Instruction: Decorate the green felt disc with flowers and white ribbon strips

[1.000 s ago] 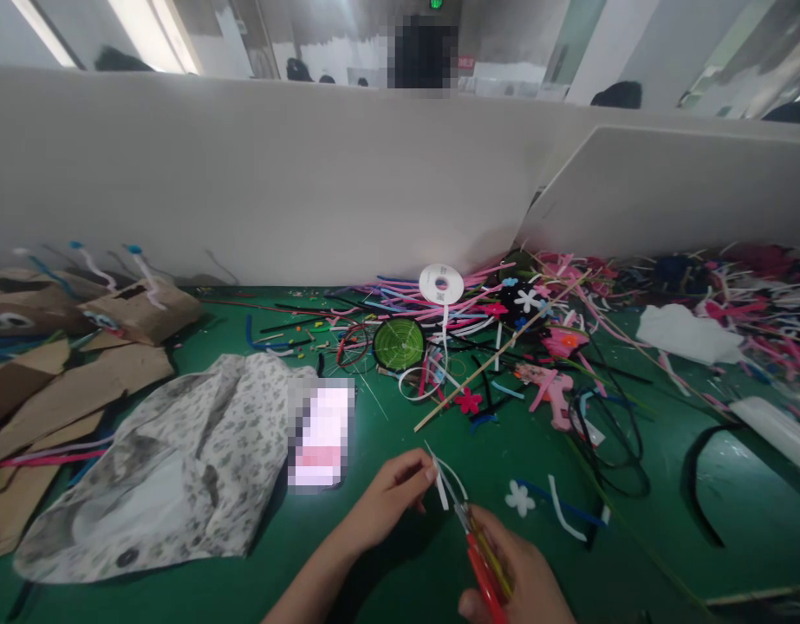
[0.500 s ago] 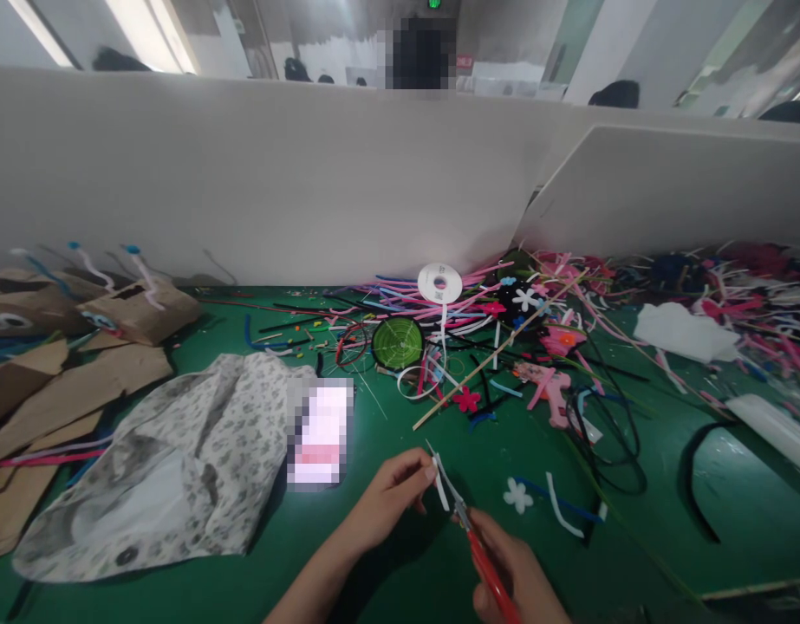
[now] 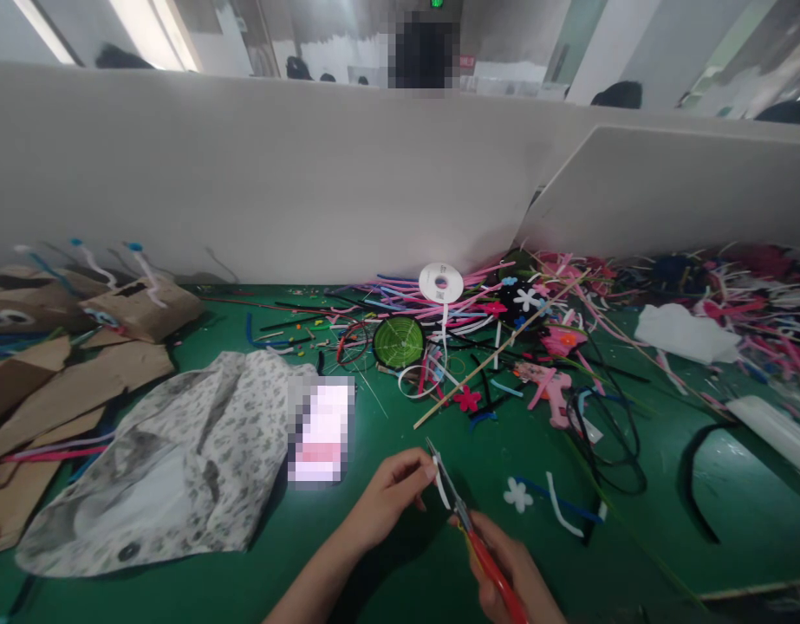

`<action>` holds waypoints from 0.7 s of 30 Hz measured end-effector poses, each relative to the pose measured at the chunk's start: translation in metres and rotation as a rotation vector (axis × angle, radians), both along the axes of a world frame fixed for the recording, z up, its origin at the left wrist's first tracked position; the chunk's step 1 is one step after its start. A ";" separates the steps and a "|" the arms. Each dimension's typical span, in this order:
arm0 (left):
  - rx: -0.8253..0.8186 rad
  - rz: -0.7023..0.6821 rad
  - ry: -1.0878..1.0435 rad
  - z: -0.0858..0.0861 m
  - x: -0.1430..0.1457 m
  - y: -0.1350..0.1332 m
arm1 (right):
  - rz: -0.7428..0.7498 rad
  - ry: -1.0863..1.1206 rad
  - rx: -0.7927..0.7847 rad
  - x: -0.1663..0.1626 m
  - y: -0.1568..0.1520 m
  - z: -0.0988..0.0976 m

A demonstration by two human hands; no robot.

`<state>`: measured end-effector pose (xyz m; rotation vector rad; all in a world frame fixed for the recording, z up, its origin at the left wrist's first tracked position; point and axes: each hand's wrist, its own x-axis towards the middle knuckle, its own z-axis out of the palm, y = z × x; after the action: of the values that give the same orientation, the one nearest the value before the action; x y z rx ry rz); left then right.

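Note:
Between thumb and fingertips, my left hand (image 3: 400, 490) pinches a short white strip (image 3: 443, 487), which hangs down from the fingers. My right hand (image 3: 510, 563) is wrapped round the red handles of a pair of scissors (image 3: 487, 555). Their metal blades point up and to the left, right beside the strip and close to my left fingertips. Whether the blades touch the strip I cannot tell. To the right of the scissors, a white felt flower (image 3: 518, 495) lies on the green table, with a bent white pipe cleaner (image 3: 562, 507) and a blue one near it.
A lit phone (image 3: 322, 429) and a patterned cloth (image 3: 198, 459) lie to the left, cardboard pieces (image 3: 61, 390) beyond. Behind my hands are a green round disc (image 3: 398, 343), a ribbon spool (image 3: 441, 282), a wooden stick (image 3: 468, 381) and a pink glue gun (image 3: 552, 392). A white partition (image 3: 243, 182) stands behind.
The scissors' handles have shifted slightly and their blades look closer together. My left hand keeps its pinch on the white strip in nearly the same place.

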<state>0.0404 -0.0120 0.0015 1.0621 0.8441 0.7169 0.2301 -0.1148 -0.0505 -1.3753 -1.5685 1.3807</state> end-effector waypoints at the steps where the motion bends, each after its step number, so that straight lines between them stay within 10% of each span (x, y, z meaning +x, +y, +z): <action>1: -0.003 0.003 0.002 0.000 0.000 0.000 | -0.004 0.001 -0.004 -0.001 0.000 0.000; 21: -0.030 0.031 -0.024 -0.003 0.008 -0.007 | -0.109 -0.026 -0.050 -0.013 0.004 0.035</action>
<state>0.0486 -0.0191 -0.0018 1.0142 0.8500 0.7395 0.2169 -0.1108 -0.0152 -1.4914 -1.4619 1.3497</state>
